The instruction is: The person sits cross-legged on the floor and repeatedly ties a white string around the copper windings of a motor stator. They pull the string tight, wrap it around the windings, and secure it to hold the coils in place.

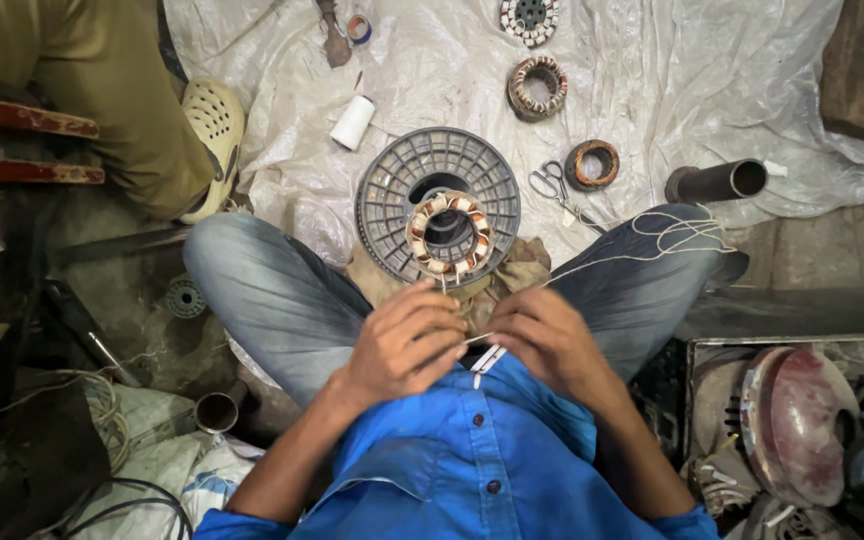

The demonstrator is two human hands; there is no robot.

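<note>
From the head camera, the left hand (pixel 407 340) and right hand (pixel 547 338) meet just above the blue shirt (pixel 472 450), both curled shut and pinching a thin white sleeve (pixel 487 358) with a pale thread (pixel 602 265) running off from the right hand's pinch across the knee. To do this well, I would judge the fingertips should stay close together with the thread kept lightly taut, so the fine piece does not slip. Just beyond the knuckles stands the stator (pixel 449 233), a ring of copper windings wrapped in white and tan insulation, resting on a grey plastic spool (pixel 392 190). Farther past it lie scissors (pixel 550 183).
</note>
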